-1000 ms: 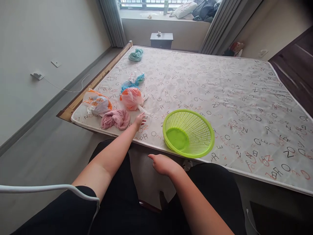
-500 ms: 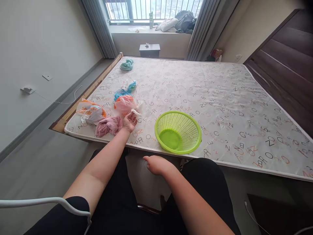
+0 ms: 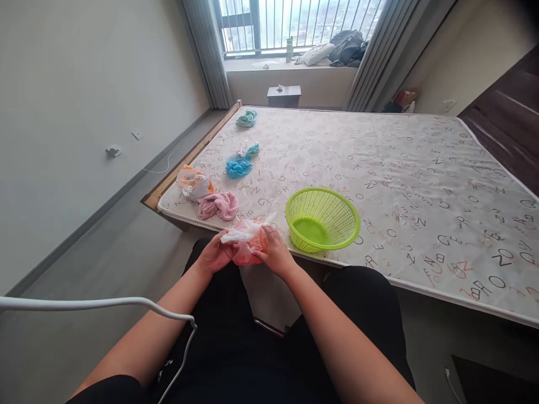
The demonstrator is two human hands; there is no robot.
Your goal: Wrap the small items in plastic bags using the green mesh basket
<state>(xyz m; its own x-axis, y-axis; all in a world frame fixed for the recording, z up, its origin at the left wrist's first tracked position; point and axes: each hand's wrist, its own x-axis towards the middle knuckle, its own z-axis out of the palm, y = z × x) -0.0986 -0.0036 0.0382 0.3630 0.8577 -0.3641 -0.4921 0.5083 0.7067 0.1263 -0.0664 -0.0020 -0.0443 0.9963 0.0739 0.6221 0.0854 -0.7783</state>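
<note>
Seen from the head-worn camera, a seated person held a tied orange-and-white plastic bag (image 3: pixel 248 242) between both hands just short of the near edge of a bare, letter-printed mattress (image 3: pixel 421 185). The left hand (image 3: pixel 214 255) cupped the bag from below and to the side, while the right hand (image 3: pixel 275 252) closed its fingers (image 3: pixel 266 231) on the white knotted top, a grip that seemed suited to working the knot loose. Both hands were firmly closed on the bag, which hung over the person's lap rather than resting on the mattress.

A green plastic basket (image 3: pixel 323 219) stood just beside the right hand, within easy reach. To the left lay a pink cloth (image 3: pixel 219 205), a second orange-and-white bag (image 3: pixel 193 182), a blue bag (image 3: pixel 239 165) and, farther back, a teal cloth (image 3: pixel 246 118), spaced along the mattress edge.
</note>
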